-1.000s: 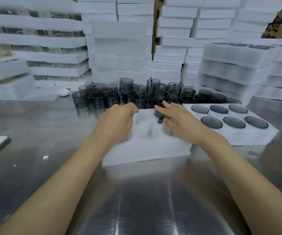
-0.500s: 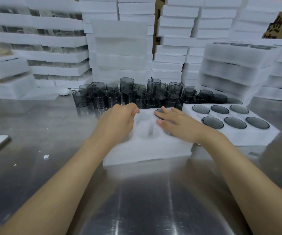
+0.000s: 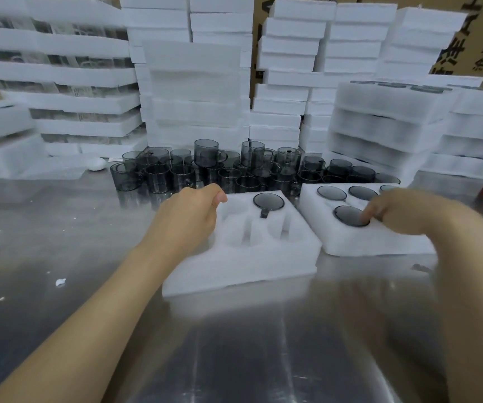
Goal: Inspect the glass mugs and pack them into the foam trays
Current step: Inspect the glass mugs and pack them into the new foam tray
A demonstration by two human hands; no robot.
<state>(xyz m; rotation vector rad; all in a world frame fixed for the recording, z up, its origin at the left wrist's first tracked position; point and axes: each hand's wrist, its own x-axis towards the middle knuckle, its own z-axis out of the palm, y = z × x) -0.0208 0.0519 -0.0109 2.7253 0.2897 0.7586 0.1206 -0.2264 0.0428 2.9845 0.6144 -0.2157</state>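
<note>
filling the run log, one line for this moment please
left hand on near tray | one mug seated | right hand blurred over full tray

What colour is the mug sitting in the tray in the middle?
Smoky dark grey, see-through glass mug; the head view shows it.

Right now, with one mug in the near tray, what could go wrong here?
The loose mugs crowd together behind the near tray, some stacked; reaching in could topple them. The right hand is over the full tray, its fingers at a packed mug; it could dislodge it. The seated mug sits at the near tray's back edge, beside the pile.
</note>
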